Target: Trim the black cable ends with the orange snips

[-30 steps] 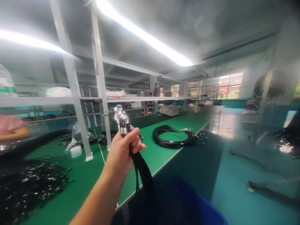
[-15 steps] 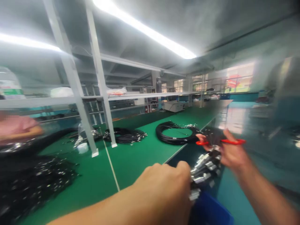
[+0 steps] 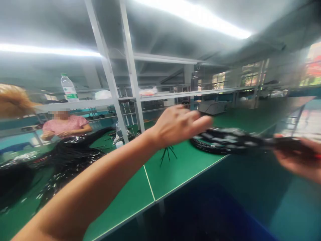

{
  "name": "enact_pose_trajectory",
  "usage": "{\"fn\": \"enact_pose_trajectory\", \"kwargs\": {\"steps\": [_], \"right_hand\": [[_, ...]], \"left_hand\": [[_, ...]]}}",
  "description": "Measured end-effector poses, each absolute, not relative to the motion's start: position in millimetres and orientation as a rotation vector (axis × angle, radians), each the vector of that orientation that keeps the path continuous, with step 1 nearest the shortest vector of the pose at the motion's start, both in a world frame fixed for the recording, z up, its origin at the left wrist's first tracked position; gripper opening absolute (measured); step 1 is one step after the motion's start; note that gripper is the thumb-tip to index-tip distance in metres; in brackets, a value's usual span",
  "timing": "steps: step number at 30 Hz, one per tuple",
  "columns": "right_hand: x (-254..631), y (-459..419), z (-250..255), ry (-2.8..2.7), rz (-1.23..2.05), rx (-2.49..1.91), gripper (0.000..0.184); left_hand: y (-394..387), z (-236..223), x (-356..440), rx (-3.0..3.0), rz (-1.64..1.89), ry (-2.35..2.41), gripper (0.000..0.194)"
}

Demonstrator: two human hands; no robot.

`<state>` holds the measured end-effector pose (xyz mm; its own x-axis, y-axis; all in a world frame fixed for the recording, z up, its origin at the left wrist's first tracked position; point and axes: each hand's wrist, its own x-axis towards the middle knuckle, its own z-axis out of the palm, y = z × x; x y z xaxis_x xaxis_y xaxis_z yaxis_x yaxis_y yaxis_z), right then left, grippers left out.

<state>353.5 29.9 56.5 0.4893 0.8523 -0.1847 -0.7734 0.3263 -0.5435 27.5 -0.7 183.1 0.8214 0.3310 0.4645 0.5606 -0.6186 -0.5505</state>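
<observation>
My left hand (image 3: 182, 125) is closed round a bundle of black cables, over the green table. Several thin black cable ends (image 3: 168, 155) hang below its palm. To its right the cable bundle (image 3: 233, 139), with blurred silvery tips or tags, stretches toward my right hand (image 3: 296, 159). At the right edge that hand is smeared by motion but looks wrapped round the dark bundle. A bit of red handle (image 3: 318, 156) shows beside it, and the rest of that tool is hidden. Behind the held bundle a coil of black cable (image 3: 208, 147) lies on the table.
The green table (image 3: 127, 201) carries black cable heaps (image 3: 72, 157) at left. White shelf posts (image 3: 105, 63) rise from it, with a water bottle (image 3: 69, 88) on the shelf. A co-worker in a pink top (image 3: 66, 127) sits beyond. A dark blue bin (image 3: 225, 214) is below the table edge.
My left hand has risen and moved away from me with the bundle. My right hand has swung to the right, stretching the cables between them. The view has turned left.
</observation>
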Motion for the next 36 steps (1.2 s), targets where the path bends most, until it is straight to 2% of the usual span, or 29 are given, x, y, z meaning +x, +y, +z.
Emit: {"fn": "enact_pose_trajectory", "kwargs": {"steps": [4, 10, 14, 17, 22, 26, 28, 30, 33, 36], "right_hand": [[292.7, 27.7, -1.0, -0.209, 1.350, -0.635, 0.028], [171.4, -0.8, -69.1, -0.396, 1.567, -0.634, 0.003], [110.0, -2.6, -72.9, -0.640, 1.688, -0.660, 0.019], [93.6, 9.3, -73.7, -0.891, 1.802, -0.805, 0.023], [111.5, 36.6, -77.6, -1.418, 1.929, -1.246, 0.026], [135.1, 71.9, -61.6, -1.760, 1.823, -1.489, 0.026], [148.7, 89.0, -51.8, -1.882, 1.781, -1.541, 0.024], [167.6, 100.0, -44.9, -1.977, 1.771, -1.576, 0.024], [205.3, 100.8, -44.2, -2.048, 1.801, -1.592, 0.019], [239.4, 84.5, -59.9, -1.977, 1.718, -1.570, 0.016]], "left_hand": [[35.0, 111.2, -40.8, -2.404, -0.191, -0.905, 0.021], [-1.2, 25.0, -169.4, -2.395, -0.062, -1.197, 0.029], [-37.2, -0.1, -242.2, -2.272, 0.015, -1.712, 0.035], [-54.1, -11.4, -270.3, -2.215, 0.200, -1.927, 0.038], [-52.1, -16.5, -263.2, -2.159, 0.247, -2.150, 0.034], [-32.2, -17.3, -205.2, -2.241, 0.103, -2.191, 0.026], [-22.1, -25.7, -165.3, -2.371, -0.030, -2.151, 0.037], [-13.0, -39.9, -131.0, -2.455, -0.101, -2.159, 0.040], [0.5, -62.2, -108.1, -2.441, -0.165, -2.294, 0.022], [12.0, -72.9, -117.3, -2.431, -0.252, -2.386, 0.018]]}}
